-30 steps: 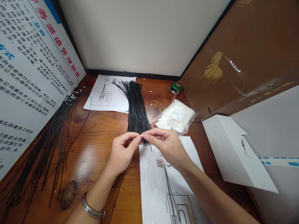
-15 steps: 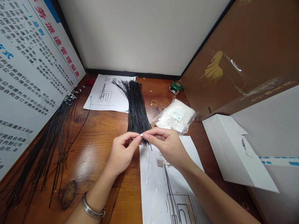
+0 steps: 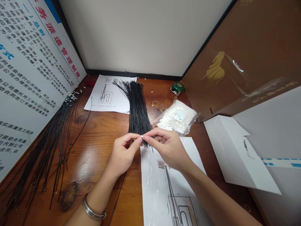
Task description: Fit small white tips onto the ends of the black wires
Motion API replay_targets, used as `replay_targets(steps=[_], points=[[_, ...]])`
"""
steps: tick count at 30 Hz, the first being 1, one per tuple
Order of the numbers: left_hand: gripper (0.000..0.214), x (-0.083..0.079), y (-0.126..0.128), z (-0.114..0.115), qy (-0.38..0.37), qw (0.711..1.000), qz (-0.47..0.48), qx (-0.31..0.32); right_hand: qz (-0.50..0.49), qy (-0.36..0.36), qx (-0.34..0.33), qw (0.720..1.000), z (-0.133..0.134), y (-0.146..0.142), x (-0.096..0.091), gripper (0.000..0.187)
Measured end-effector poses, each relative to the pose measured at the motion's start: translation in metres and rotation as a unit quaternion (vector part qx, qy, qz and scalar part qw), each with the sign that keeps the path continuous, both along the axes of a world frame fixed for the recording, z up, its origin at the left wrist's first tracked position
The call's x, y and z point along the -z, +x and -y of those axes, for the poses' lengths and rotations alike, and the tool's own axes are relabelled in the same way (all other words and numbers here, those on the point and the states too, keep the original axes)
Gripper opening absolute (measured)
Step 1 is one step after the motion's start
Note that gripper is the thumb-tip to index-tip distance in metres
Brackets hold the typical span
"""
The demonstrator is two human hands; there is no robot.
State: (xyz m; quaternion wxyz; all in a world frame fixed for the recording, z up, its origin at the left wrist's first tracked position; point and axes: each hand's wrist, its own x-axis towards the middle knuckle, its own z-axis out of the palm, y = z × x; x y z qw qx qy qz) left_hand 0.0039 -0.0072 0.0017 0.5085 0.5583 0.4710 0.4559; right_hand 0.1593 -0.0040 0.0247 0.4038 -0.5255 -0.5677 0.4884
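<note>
A tiny white connector (image 3: 141,136) sits between the fingertips of both my hands, just over the near end of a thick bundle of black wires (image 3: 138,106). Thumb and index finger of my left hand (image 3: 124,152) are pinched together at its left side. A single black wire (image 3: 118,190) trails down the table from beneath this hand; its upper end is hidden by the fingers. From the right, my right hand (image 3: 170,147) pinches the connector with thumb and index finger. How far the wire reaches into the connector is too small to tell.
More black wires with white connectors (image 3: 70,99) lie on the left. Printed drawings lie at the back (image 3: 94,97) and under my right arm (image 3: 152,188). A bag of white parts (image 3: 177,117), a green tape measure (image 3: 177,88) and a white folded box (image 3: 235,150) are on the right.
My right fingertips have shifted very slightly left, closer to the left ones, and less of the white connector shows between them. Nothing else has visibly moved.
</note>
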Motion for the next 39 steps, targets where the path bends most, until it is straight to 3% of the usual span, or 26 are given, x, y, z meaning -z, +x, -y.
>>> replay_targets(steps=[8,21,32,39], points=[[0.018,0.0,0.0,0.0,-0.002,1.0,0.0,0.017,0.171,0.179,-0.022,0.969,0.0,0.004,-0.004,0.011],[0.018,0.002,-0.003,0.001,-0.005,0.999,-0.012,0.031,0.23,0.343,-0.082,0.907,-0.001,0.01,0.002,0.012],[0.02,0.003,-0.004,0.001,-0.005,0.999,-0.03,0.034,0.29,0.382,-0.085,0.873,0.0,0.011,0.006,0.015],[0.021,0.003,-0.003,0.002,0.002,0.998,-0.05,0.032,0.277,0.39,-0.08,0.875,0.0,0.008,0.005,0.015]])
